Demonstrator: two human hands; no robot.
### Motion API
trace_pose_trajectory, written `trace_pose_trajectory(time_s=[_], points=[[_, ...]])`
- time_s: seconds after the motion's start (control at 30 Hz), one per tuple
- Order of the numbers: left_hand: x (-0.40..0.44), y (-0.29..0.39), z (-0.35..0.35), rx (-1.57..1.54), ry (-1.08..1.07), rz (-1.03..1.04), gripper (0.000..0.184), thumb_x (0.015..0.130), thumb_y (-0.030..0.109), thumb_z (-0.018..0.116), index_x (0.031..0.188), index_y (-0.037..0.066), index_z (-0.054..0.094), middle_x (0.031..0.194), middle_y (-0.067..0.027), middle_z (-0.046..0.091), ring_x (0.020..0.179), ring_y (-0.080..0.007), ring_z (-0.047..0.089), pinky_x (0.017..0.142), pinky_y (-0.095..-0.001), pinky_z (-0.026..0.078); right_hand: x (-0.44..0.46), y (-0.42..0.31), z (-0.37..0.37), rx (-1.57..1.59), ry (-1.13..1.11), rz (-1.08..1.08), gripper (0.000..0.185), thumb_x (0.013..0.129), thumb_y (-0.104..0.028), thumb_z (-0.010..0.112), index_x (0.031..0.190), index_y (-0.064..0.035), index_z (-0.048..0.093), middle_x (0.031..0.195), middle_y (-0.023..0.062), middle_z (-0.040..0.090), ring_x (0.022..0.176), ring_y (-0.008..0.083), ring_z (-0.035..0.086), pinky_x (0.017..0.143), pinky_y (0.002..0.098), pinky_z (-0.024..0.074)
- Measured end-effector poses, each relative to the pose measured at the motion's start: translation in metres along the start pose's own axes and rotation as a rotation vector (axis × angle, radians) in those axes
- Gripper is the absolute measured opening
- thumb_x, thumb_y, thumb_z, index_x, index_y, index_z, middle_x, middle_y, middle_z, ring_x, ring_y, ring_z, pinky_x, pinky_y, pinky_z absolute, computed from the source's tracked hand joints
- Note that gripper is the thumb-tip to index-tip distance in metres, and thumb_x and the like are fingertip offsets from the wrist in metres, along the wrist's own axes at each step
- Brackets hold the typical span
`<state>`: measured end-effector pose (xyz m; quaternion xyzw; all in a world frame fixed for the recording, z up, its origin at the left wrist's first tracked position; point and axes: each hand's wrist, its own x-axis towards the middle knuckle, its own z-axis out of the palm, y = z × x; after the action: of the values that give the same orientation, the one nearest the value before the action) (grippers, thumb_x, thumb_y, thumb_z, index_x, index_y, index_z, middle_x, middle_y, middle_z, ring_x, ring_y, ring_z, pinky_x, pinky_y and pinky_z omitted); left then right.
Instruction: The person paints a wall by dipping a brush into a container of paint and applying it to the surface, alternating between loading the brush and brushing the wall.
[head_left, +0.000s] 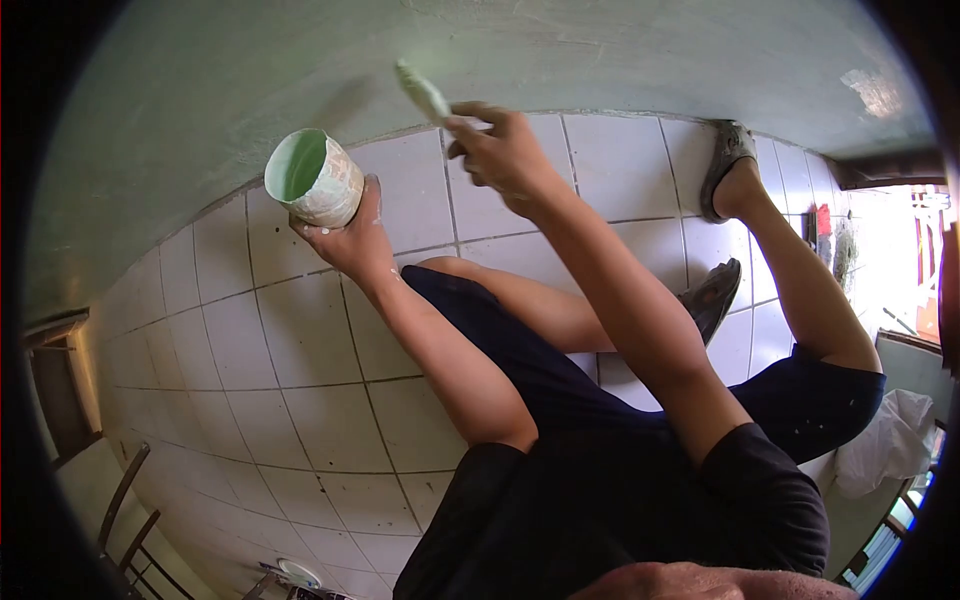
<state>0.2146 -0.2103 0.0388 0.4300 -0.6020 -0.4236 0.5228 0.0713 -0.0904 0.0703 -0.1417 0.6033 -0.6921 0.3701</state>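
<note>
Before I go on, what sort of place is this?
Probably a room in a home: it has a white tiled floor, a grey-green wall and a bright opening near the picture's right edge.

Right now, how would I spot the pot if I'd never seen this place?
Find the pale green wall along the white tiled floor. In front of their meeting line, the left hand holds the pot. It is round, whitish and paint-smeared with a green inside, unlike the slim brush in the right hand.

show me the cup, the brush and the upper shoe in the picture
Cup (337,190): head view, on its outer side.
Brush (424,93): head view, near its middle.
Upper shoe (733,146): head view, on its top.
</note>
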Motion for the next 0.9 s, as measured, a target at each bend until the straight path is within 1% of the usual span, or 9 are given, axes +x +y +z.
trace_pose_trajectory(time_s=[0.1, 0.3, 0.37, 0.43, 0.53, 0.57, 0.67, 0.8, 0.9], points=[[0.001, -0.002, -0.003, -0.034, -0.04, 0.0, 0.085, 0.07, 0.006, 0.091, 0.141, -0.001, 0.044, 0.139, -0.0157, 0.057, 0.127, -0.0283, 0.06, 0.113, -0.0419, 0.048, 0.015, -0.004, 0.003, 0.035, 0.034, -0.019, 0.042, 0.103, -0.02, 0.069, 0.137, 0.0034, 0.061, 0.08, 0.008, 0.064, 0.057, 0.0082, 0.047, 0.048, 0.0246, 0.0389], [-0.002, 0.003, -0.001, -0.023, -0.003, -0.035, 0.086, 0.067, 0.009, 0.094, 0.139, -0.001, 0.048, 0.137, -0.016, 0.058, 0.125, -0.0292, 0.061, 0.113, -0.0431, 0.049, -0.022, -0.025, -0.118, 0.063, 0.292, -0.13, 0.051, 0.103, -0.023, 0.069, 0.145, 0.0017, 0.057, 0.087, 0.0022, 0.06, 0.068, 0.0056, 0.047, 0.057, 0.0207, 0.0371], [-0.002, 0.002, 0.0, -0.018, -0.019, -0.015, 0.086, 0.068, 0.009, 0.093, 0.14, -0.001, 0.046, 0.138, -0.016, 0.057, 0.126, -0.0293, 0.061, 0.113, -0.0427, 0.049, -0.035, -0.025, -0.142, 0.175, 0.365, -0.151, 0.054, 0.103, -0.017, 0.067, 0.149, 0.0054, 0.05, 0.085, 0.0077, 0.061, 0.059, 0.008, 0.047, 0.049, 0.0242, 0.0393], [-0.001, 0.003, 0.002, -0.017, -0.03, 0.007, 0.086, 0.07, 0.009, 0.092, 0.141, -0.001, 0.044, 0.138, -0.016, 0.056, 0.126, -0.0294, 0.061, 0.113, -0.0422, 0.049, -0.04, -0.016, -0.146, 0.196, 0.412, -0.154, 0.054, 0.103, -0.017, 0.066, 0.15, 0.0056, 0.049, 0.085, 0.0077, 0.06, 0.059, 0.0086, 0.047, 0.05, 0.0252, 0.0407], [-0.004, 0.006, 0.003, 0.016, -0.022, 0.004, 0.087, 0.07, 0.007, 0.092, 0.141, -0.001, 0.042, 0.137, -0.0164, 0.056, 0.125, -0.029, 0.062, 0.11, -0.0407, 0.052, -0.025, -0.007, -0.113, 0.333, 0.7, -0.275, 0.049, 0.106, -0.016, 0.061, 0.149, 0.0053, 0.05, 0.081, 0.0068, 0.057, 0.056, 0.0093, 0.047, 0.049, 0.0277, 0.0436], [-0.004, 0.006, 0.005, -0.059, 0.016, 0.003, 0.087, 0.068, 0.008, 0.093, 0.14, -0.001, 0.044, 0.138, -0.0169, 0.057, 0.125, -0.0297, 0.062, 0.111, -0.0417, 0.051, -0.01, 0.005, -0.106, 0.388, 0.62, -0.303, 0.051, 0.104, -0.018, 0.067, 0.147, 0.0023, 0.05, 0.082, 0.0069, 0.06, 0.058, 0.0125, 0.054, 0.053, 0.0281, 0.0476], [0.001, -0.017, 0.005, -0.12, 0.098, 0.044, 0.088, 0.066, 0.008, 0.095, 0.139, -0.002, 0.046, 0.136, -0.018, 0.06, 0.122, -0.0305, 0.063, 0.11, -0.0429, 0.052, 0.02, 0.005, -0.024, 0.386, 0.534, -0.232, 0.041, 0.104, -0.012, 0.063, 0.141, 0.0045, 0.055, 0.069, 0.001, 0.053, 0.053, 0.0088, 0.044, 0.046, 0.0289, 0.0382], [0.009, -0.02, -0.006, -0.076, 0.226, 0.039, 0.089, 0.066, 0.007, 0.096, 0.138, -0.004, 0.045, 0.133, -0.0198, 0.062, 0.119, -0.0311, 0.065, 0.106, -0.0444, 0.054, 0.025, 0.021, 0.061, 0.204, 0.335, -0.084, 0.043, 0.105, -0.014, 0.064, 0.143, 0.0032, 0.056, 0.076, 0.0057, 0.059, 0.055, 0.0107, 0.048, 0.046, 0.0281, 0.0414], [0.005, -0.012, -0.013, -0.095, 0.244, -0.026, 0.088, 0.068, 0.007, 0.095, 0.138, -0.005, 0.044, 0.134, -0.0211, 0.062, 0.12, -0.032, 0.065, 0.106, -0.046, 0.055, 0.02, 0.016, 0.065, 0.19, 0.126, 0.026, 0.045, 0.104, -0.016, 0.066, 0.144, 0.0036, 0.057, 0.08, 0.0087, 0.063, 0.056, 0.0118, 0.05, 0.046, 0.0278, 0.0429]])
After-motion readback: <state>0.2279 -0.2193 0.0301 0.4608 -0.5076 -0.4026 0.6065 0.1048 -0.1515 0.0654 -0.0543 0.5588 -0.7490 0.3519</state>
